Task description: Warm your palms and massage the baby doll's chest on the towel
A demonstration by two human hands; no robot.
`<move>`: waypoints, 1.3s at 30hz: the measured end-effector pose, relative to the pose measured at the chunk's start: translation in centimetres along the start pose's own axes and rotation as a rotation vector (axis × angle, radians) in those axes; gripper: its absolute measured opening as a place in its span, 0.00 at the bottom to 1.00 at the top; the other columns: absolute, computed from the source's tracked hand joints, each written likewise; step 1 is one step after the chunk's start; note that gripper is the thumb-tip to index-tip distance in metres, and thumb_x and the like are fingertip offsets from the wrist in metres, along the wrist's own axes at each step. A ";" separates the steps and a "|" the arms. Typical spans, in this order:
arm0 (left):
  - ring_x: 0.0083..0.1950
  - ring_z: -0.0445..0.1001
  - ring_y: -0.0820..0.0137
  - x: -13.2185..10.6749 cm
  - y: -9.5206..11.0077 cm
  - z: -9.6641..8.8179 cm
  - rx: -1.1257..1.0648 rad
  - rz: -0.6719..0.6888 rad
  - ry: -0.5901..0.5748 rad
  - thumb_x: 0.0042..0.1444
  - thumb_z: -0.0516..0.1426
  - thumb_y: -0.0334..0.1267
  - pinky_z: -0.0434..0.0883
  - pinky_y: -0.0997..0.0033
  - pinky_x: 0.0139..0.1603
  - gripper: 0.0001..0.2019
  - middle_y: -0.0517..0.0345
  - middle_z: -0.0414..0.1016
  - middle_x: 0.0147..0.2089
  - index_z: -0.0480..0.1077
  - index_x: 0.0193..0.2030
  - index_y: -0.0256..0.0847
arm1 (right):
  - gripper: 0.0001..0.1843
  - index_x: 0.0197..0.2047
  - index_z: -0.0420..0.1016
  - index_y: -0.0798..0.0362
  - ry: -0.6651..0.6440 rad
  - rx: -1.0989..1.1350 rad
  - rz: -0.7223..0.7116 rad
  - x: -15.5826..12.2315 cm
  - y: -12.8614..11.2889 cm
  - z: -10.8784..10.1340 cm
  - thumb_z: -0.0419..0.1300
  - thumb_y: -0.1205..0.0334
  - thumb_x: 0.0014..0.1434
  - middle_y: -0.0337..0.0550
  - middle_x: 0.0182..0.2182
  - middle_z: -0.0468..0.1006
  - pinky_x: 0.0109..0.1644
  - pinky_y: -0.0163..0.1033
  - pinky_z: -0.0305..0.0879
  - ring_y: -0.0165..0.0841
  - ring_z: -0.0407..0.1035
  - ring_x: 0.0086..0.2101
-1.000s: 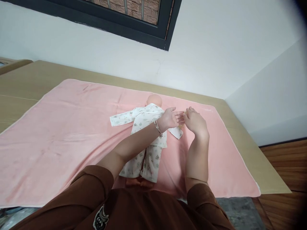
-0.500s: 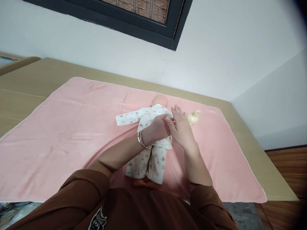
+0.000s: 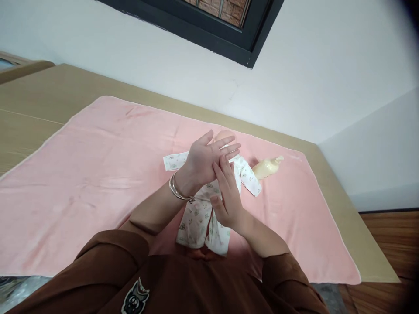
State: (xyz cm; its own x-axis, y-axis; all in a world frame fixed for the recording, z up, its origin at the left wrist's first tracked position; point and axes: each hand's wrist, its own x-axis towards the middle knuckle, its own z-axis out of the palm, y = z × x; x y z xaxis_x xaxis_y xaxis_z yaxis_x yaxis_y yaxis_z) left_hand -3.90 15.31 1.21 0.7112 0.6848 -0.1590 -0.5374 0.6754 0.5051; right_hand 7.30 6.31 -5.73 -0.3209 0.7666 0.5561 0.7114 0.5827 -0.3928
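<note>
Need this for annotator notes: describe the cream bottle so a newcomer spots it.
Find the pink fleece blanket spread on the tan table. Toward its far right corner, just right of the baby doll in white printed clothes, sits a small cream plastic bottle. It is the only plain pale-yellow item there.

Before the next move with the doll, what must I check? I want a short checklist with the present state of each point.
1. Hands free: ok; left hand and right hand are open, pressed together, holding nothing.
2. The doll lies on the blanket: ok.
3. Head position of the doll: cannot tell; the left hand mostly hides it.
4. The bottle within reach: ok; it lies on its side beside the doll.
5. The bottle closed: cannot tell.
6. The blanket spread flat on the table: ok.
</note>
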 end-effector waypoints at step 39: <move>0.69 0.60 0.53 1.8 -0.6 -0.7 0.265 0.350 0.142 0.68 0.36 0.56 0.61 0.49 0.64 0.27 0.49 0.72 0.58 0.64 0.60 0.44 | 0.30 0.70 0.55 0.46 -0.037 -0.154 0.082 -1.0 5.7 -0.8 0.35 0.47 0.69 0.41 0.71 0.48 0.71 0.64 0.38 0.45 0.41 0.70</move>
State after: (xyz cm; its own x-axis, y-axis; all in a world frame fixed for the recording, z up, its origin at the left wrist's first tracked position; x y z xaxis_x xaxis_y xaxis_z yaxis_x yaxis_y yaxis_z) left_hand -2.59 16.34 -0.02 0.4287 0.9023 -0.0455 -0.5863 0.3161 0.7459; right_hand 12.18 8.64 -7.96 -0.2787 0.8206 0.4989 0.8225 0.4722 -0.3172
